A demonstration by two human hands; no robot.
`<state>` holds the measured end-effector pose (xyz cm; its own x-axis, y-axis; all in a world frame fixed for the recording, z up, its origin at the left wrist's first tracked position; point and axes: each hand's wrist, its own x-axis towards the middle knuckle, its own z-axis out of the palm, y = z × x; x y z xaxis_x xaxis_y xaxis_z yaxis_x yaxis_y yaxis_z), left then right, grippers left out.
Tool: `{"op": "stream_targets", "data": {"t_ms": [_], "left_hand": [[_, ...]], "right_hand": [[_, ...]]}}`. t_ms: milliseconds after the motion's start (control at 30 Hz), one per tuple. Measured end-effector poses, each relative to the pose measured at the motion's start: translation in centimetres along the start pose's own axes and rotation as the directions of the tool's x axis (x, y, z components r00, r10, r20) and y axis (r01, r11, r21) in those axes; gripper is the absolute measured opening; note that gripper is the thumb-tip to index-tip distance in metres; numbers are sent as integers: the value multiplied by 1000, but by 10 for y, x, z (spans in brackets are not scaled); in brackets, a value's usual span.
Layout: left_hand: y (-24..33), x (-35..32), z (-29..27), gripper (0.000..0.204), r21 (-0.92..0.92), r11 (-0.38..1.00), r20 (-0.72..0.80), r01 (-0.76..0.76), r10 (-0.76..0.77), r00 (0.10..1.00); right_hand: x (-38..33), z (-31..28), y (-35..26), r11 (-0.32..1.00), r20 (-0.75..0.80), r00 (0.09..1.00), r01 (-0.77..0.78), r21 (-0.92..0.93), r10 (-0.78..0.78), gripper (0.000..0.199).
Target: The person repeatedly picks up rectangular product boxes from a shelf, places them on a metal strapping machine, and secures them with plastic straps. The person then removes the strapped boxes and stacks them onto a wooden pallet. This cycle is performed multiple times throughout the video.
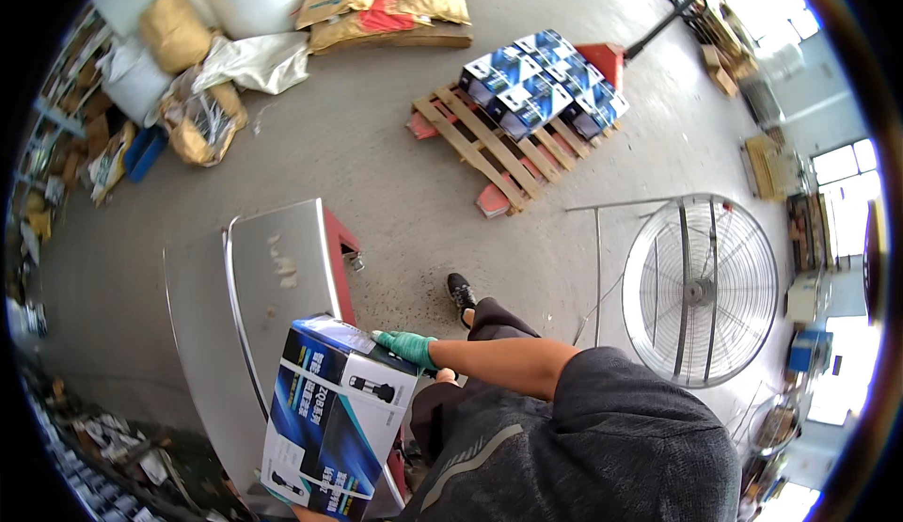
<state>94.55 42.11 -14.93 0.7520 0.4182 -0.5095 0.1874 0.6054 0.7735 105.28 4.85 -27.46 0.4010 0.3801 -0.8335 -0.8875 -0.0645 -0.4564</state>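
A blue, black and white printed carton (329,419) is held between my two hands, tilted, over the near end of a metal-topped cart (282,259). My right hand (406,347), in a green glove, is closed on the carton's far right corner, with the thumb along the top edge. Only a sliver of my left hand (280,496) shows at the carton's lower left edge; its fingers are mostly hidden behind the box. Whether the carton touches the cart top, I cannot tell.
Ahead, similar cartons (527,80) sit on a wooden pallet (480,146) on a red pallet jack (602,61). A large round fan (699,292) stands at the right. Filled sacks (386,0) and bags lie at the back left, near a blue bin (144,152).
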Motion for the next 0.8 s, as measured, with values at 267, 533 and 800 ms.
{"op": "stream_targets", "data": {"t_ms": [267, 533, 800], "left_hand": [[-158, -52, 201, 77, 140, 985, 144, 103, -123, 982], [-144, 13, 386, 78, 318, 940, 408, 125, -255, 877], [-357, 109, 588, 78, 492, 773, 541, 400, -631, 556]], "right_hand": [[-131, -141, -42, 998, -51, 999, 10, 66, -7, 74], [-263, -357, -119, 964, -240, 951, 231, 134, -194, 72], [-297, -568, -96, 788, -668, 714, 529, 317, -211, 57]]}}
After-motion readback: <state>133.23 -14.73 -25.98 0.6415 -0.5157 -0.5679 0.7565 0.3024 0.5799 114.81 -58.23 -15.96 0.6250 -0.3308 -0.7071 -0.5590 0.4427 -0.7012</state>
